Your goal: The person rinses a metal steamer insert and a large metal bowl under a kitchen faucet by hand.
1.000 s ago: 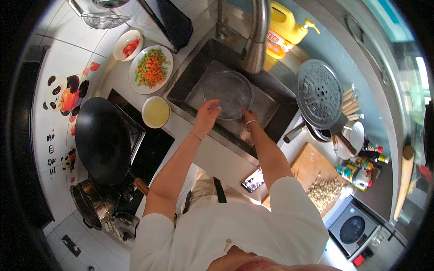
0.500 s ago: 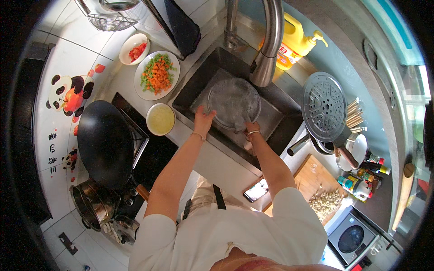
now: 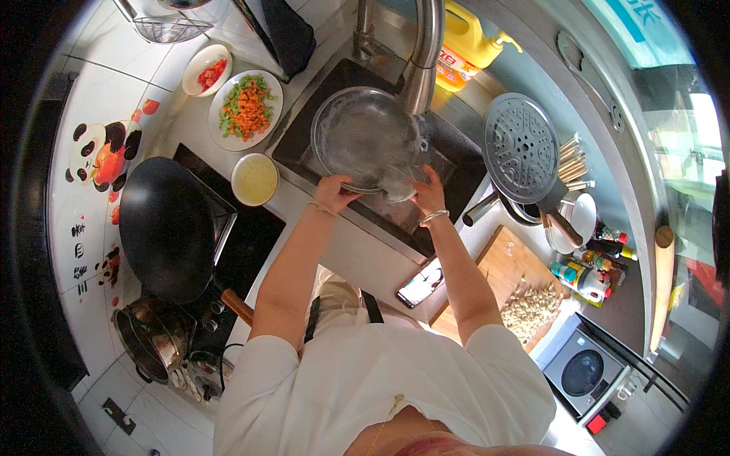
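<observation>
Far centre: grey basin (image 3: 357,137), dark sink (image 3: 460,148). Far left: orange-and-green diced vegetables (image 3: 247,108), white plate (image 3: 260,138). Left: black wok (image 3: 167,228), panda-patterned wall (image 3: 100,156). Far right: yellow jug (image 3: 462,34). Near: white shirt (image 3: 380,380).

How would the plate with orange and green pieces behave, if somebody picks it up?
The plate is probably stiff and could chip, as it looks like smooth ceramic. The loose diced pieces, heaped in its middle, may slide off if tilted. Being wide and low, it seems unlikely to tip over.

Both hands (image 3: 335,195) at a round vessel (image 3: 367,129), dark sink (image 3: 458,156) beneath
</observation>
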{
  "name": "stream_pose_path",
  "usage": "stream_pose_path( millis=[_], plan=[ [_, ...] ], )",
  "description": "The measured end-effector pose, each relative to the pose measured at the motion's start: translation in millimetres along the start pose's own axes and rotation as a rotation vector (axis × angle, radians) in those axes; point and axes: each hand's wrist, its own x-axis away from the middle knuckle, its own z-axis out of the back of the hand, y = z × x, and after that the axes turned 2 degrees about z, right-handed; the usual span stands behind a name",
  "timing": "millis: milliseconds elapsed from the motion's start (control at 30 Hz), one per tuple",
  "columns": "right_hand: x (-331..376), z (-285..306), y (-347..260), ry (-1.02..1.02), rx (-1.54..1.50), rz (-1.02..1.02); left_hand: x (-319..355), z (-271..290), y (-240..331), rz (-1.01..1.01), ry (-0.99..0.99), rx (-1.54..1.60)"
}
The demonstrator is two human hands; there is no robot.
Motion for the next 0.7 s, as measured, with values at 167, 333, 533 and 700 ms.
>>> stream_pose_path(
  millis=[167, 333, 533, 700],
  plan=[
    [0, -17, -10, -0.012, 0.565, 0.385, 16, 2, -4, -0.124, 0.009, -0.063],
    [-30, -64, -21, -0.22, 1.37, 0.792, -32, 45, -6, -0.249, -0.148, -0.563],
    [-15, -83, -31, -0.729, 2.031, 0.584, 33, -9, 10, -0.231, 0.058, -0.415],
    [2, -103, -18, -0.646, 1.244, 0.422, 15, -27, 11, -0.249, 0.099, -0.274]
  ],
)
